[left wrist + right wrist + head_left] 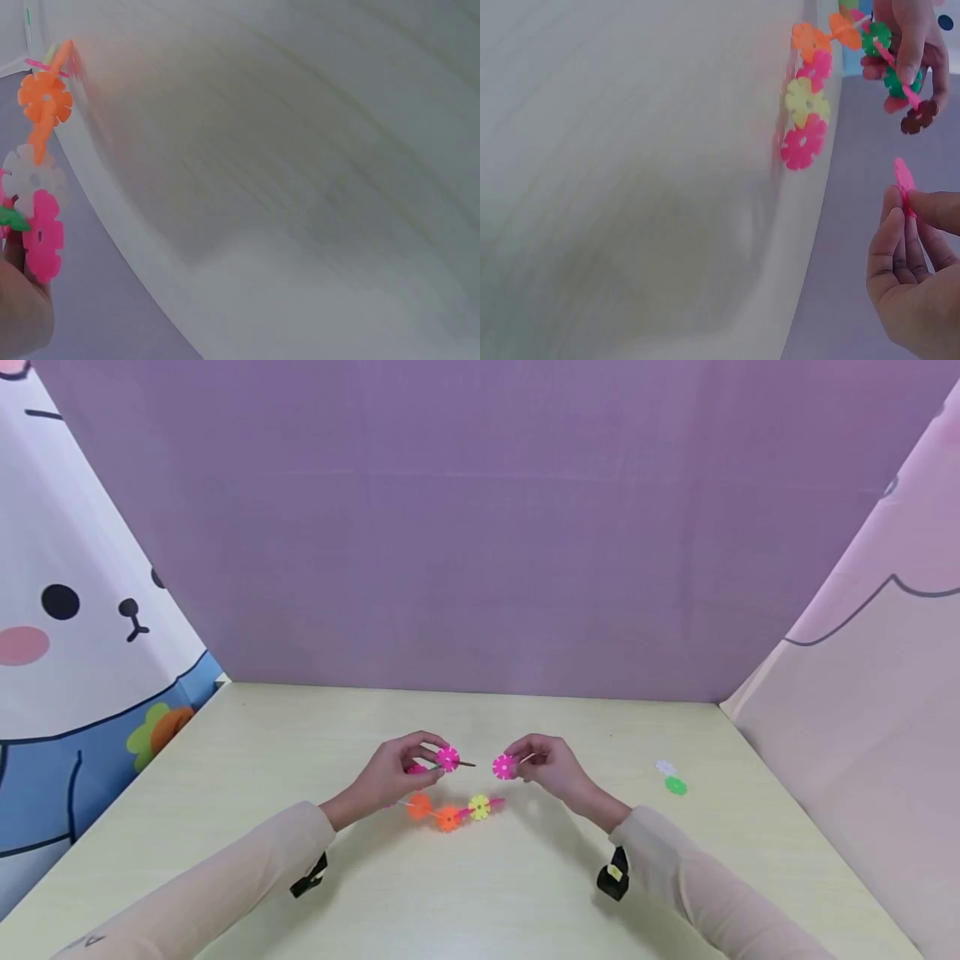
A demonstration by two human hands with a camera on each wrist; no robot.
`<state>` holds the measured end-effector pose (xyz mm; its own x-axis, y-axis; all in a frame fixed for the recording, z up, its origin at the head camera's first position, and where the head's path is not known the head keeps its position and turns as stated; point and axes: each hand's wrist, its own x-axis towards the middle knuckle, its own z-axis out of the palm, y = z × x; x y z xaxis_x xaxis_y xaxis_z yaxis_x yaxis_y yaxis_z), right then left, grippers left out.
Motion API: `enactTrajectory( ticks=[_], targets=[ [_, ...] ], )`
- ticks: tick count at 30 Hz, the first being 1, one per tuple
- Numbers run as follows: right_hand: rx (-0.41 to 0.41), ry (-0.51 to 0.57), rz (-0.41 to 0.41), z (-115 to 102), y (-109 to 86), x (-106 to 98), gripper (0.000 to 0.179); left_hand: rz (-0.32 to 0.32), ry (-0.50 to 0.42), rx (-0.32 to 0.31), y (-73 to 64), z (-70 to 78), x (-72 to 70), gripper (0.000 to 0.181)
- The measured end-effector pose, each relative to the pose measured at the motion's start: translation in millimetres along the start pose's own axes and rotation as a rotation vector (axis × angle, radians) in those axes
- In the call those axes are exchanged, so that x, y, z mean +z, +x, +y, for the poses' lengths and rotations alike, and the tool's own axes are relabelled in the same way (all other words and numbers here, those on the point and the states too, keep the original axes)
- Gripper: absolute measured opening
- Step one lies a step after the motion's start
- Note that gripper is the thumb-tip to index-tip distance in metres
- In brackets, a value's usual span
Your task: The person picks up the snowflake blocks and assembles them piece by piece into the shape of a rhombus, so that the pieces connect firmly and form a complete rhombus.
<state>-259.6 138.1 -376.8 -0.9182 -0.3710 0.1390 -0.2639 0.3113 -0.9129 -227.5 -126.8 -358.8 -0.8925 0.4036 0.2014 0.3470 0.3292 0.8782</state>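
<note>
My left hand grips one end of a chain of interlocking flower-shaped plastic discs. Near its fingertips are a pink disc and, at the chain's end, a brown disc. Green discs show between the fingers in the right wrist view. From that hand the chain hangs toward the table through a white disc, orange discs and a yellow disc. My right hand pinches a single pink disc between thumb and fingers. A small gap separates it from the brown disc.
On the table, at the right, lie a white loose disc and a green loose disc. A purple backdrop rises behind the table, with printed cloth panels at both sides.
</note>
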Motion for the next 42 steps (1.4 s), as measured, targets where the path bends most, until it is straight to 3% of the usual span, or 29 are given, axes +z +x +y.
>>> enactTrajectory(
  ticks=[8, 16, 20, 25, 42],
  targets=[
    [-0.005, 0.06, 0.029, -9, 2.8, 16, 0.021, 0.017, 0.03, 0.01, 1.6, -2.2, 0.6, 0.034],
    [-0.005, 0.09, 0.034, -13, 5.4, 24, 0.023, 0.039, 0.028, 0.006, 12.3, -30.6, 1.7, 0.034],
    [0.016, 0.096, 0.033, -14, 5.8, 26, 0.021, 0.04, 0.038, 0.025, 14.2, -37.0, -0.4, 0.033],
    [0.045, 0.11, 0.045, -16, 4.7, 27, 0.019, 0.029, 0.034, 0.043, 14.3, -39.6, -2.0, 0.034],
    [0.016, 0.091, 0.084, -15, 6.8, 29, 0.019, 0.007, -0.018, 0.045, 19.0, -38.4, 3.6, 0.033]
  ],
)
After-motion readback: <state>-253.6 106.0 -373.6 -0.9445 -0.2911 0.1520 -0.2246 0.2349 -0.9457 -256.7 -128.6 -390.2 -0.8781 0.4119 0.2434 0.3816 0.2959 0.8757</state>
